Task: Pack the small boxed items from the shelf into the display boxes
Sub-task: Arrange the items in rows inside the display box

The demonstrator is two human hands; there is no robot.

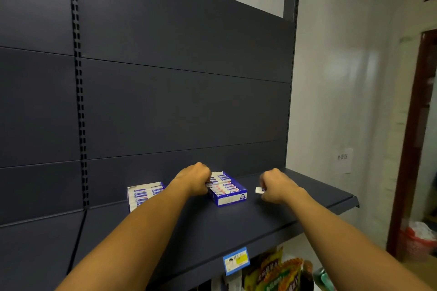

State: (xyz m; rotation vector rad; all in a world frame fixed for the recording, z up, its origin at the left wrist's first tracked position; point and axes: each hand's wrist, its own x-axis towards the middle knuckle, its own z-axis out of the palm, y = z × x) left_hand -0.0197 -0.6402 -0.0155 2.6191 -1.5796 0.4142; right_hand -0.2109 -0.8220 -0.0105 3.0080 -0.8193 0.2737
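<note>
Pinching a small box (259,190), right-hand fingers (266,188) curl.

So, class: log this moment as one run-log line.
left hand: at right display box | right hand: pinches small boxed item | left display box: filled

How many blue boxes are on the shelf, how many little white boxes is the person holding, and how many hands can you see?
Blue display boxes: 2, one partly behind the left arm, one in the middle of the shelf
Little white box in a hand: 1
Hands: 2, left hand and right hand
Total: 5
</note>
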